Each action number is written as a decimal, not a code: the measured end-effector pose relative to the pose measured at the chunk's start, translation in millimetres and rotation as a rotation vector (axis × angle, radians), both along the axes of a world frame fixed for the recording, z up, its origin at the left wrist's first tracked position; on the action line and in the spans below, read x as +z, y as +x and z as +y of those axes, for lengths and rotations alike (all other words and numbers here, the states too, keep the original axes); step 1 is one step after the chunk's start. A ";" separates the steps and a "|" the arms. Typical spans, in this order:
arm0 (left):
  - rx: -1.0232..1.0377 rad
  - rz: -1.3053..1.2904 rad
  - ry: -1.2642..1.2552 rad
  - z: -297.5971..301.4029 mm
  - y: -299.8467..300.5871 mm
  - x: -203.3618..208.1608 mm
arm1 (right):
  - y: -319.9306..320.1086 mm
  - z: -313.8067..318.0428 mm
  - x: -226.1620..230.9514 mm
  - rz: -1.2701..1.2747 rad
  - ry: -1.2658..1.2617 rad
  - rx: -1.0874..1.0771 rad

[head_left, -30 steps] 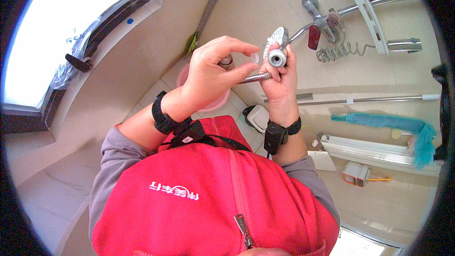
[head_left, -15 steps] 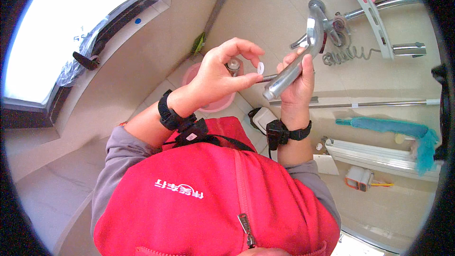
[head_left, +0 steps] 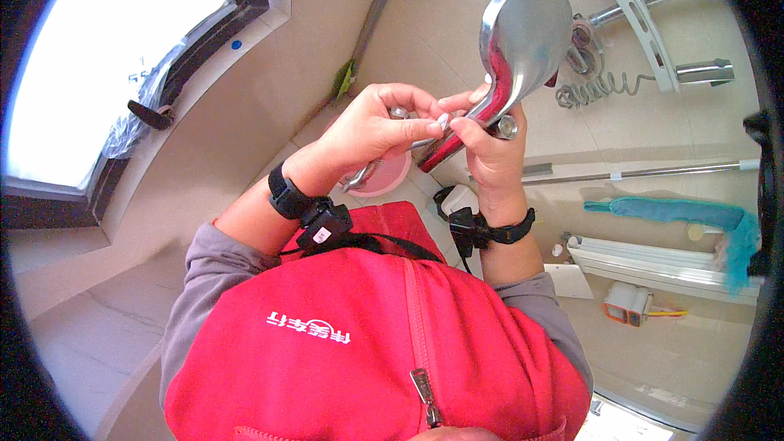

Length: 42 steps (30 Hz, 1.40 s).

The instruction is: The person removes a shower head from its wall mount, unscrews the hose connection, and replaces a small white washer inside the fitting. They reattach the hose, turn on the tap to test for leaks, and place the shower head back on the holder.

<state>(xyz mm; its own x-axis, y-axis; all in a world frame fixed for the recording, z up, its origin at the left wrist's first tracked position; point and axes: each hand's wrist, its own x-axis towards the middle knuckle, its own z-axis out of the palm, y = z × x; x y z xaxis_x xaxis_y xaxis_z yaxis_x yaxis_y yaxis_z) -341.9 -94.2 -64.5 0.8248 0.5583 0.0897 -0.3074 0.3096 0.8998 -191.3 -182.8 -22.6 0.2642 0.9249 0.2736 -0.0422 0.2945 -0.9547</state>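
Observation:
My right hand [head_left: 495, 143] is closed around the handle of a chrome shower head [head_left: 527, 33], its broad round head up and away from me and its handle slanting down to the left. The metal end of a hose [head_left: 508, 126] also shows in that grip. My left hand [head_left: 380, 121] pinches a small white washer [head_left: 443, 121] between thumb and forefinger, close to my right fingertips. Below my left hand, part of the metal hose [head_left: 363, 174] hangs in front of a pink basin [head_left: 390, 175].
Wall pipes with a coiled hose [head_left: 600, 91] and a white rack [head_left: 641, 20] are at the upper right. A metal pole [head_left: 670, 171], a teal duster [head_left: 686, 211] and white strips [head_left: 653, 263] lie at the right. A window [head_left: 90, 57] stands at the left.
The shower head has turned in my right hand, its rounded back now showing. My left hand has brought the white washer against my right fingers. More of the hose shows below.

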 end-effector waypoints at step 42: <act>1.434 0.524 -0.410 204.6 -222.4 -171.4 | -92.5 37.4 -35.1 -0.154 -0.142 -0.345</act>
